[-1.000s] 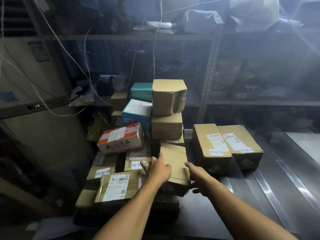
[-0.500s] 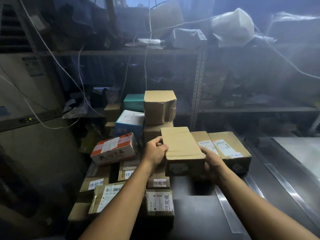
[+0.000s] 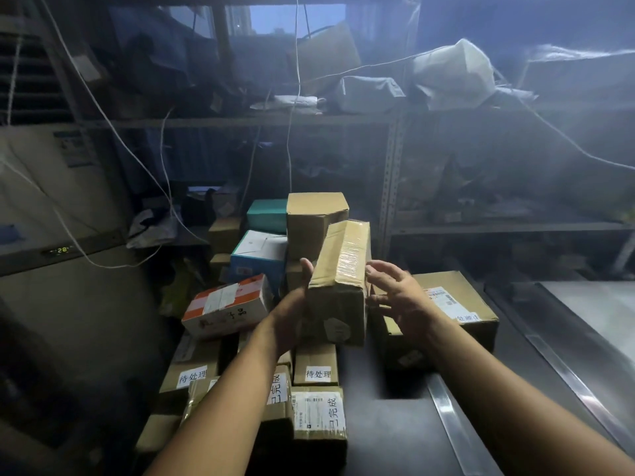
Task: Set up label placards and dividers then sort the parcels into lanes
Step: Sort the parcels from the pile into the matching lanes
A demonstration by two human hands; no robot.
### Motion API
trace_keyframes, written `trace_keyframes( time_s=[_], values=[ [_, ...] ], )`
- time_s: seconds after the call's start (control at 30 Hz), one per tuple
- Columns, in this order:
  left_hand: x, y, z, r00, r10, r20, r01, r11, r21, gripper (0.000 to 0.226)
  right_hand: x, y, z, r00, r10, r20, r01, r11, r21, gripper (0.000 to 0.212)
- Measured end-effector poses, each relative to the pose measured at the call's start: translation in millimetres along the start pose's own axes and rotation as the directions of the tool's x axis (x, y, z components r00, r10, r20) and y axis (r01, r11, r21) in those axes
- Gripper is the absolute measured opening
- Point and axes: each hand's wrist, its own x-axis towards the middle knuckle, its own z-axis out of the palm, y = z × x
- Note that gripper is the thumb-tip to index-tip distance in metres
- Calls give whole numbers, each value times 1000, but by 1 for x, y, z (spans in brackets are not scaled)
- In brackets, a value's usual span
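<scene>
Parcels first, nearest: labelled cartons lying flat in rows at the near-left of the table, white placards facing up. Just above and beyond them, one long brown parcel off the table, tipped steeply on end, taped face to the right. Left hand pressed against its left face, fingers straight, thumb hidden. Right hand released, fingers spread just beside the right face; contact impossible to tell. Left of the hands, an orange-and-white box resting askew on others. Right of them, a broad brown carton flat on the table. Farther back, a tall stack close behind the parcel's raised end, then dim shelving.

Judged risk: with only flat pressure on one side and glossy tape on the other, easy to let slip, dropping onto the labelled cartons and scattering the lanes. Equally easy to clip the stack with the raised end and topple its top box.
</scene>
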Motion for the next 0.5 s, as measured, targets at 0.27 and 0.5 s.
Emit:
trace_keyframes(
  time_s=[0.27, 0.5],
  values=[
    [4, -1, -21, 996, 41, -78, -51, 990, -133, 31, -3, 6, 4, 977, 209, 35, -204, 973, -110, 61],
    [12, -2, -24, 959, 131, -250, -67, 966, 249, 58, -4, -2, 2, 982, 152, -111, -169, 972, -163, 41]
  ],
)
